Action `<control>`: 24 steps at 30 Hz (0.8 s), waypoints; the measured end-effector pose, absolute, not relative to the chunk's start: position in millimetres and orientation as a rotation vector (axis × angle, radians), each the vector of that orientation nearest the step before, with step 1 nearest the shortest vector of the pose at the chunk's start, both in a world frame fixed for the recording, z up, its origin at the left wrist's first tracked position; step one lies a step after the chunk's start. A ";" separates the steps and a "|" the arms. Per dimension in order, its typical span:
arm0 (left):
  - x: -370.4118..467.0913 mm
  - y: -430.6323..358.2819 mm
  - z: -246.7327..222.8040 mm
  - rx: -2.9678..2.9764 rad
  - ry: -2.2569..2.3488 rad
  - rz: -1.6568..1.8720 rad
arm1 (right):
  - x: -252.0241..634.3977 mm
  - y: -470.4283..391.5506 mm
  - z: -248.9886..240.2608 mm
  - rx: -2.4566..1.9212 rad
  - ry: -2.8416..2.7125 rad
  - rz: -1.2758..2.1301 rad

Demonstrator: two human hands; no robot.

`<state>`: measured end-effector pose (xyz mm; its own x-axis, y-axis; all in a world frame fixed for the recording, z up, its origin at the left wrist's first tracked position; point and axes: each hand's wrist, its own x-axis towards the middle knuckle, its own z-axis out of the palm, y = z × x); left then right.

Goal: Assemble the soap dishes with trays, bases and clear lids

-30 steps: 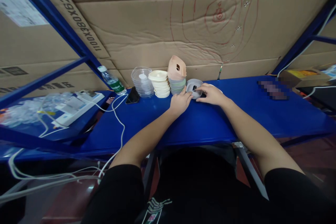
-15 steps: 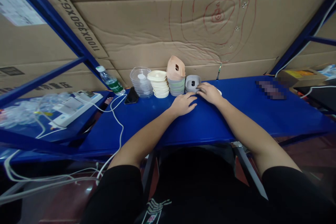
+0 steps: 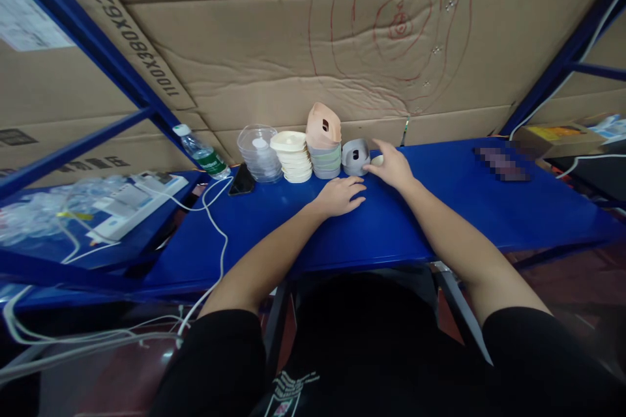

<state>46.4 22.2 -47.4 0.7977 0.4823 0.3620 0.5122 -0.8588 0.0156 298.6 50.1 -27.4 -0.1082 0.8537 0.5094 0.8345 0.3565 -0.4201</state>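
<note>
The blue counter (image 3: pixel 469 208) carries a peach-topped stack (image 3: pixel 324 141). Near it, the left hand (image 3: pixel 337 197) lies open; the right hand (image 3: pixel 397 169) curves beside the grey container (image 3: pixel 355 165) right of the stack, and I can't tell whether it grips the pale piece (image 3: pixel 377 160).

Rounded gray container (image 3: pixel 357 166) — dark-holed

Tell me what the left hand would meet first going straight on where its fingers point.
The left hand would probably meet the right hand first, though their relative heights are hard to judge.
</note>
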 end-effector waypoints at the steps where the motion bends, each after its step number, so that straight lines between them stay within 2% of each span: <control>1: 45.7 22.2 -47.2 -2.906 -0.798 -0.550 | 305.9 48.6 -24.2 -1.508 -1.924 0.014; 7: 42.1 24.0 -46.3 -2.940 -0.782 -0.544 | 347.9 40.7 -14.1 -1.983 -2.091 0.135; 11: 41.1 24.2 -45.3 -2.948 -0.796 -0.533 | 352.0 41.2 -13.8 -2.088 -2.174 0.272; 18: 39.2 25.6 -45.7 -2.940 -0.738 -0.566 | 353.7 42.2 -8.2 -1.965 -1.897 0.098; 24: 35.6 28.7 -40.6 -2.698 -0.676 -0.852 | 349.8 35.7 3.2 -1.422 -1.530 -0.074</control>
<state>35.6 28.7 -40.6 0.7245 0.3576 0.5893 0.4925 -0.8667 -0.0796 349.8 35.7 3.2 0.1966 0.7143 0.6716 0.7759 0.3055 -0.5520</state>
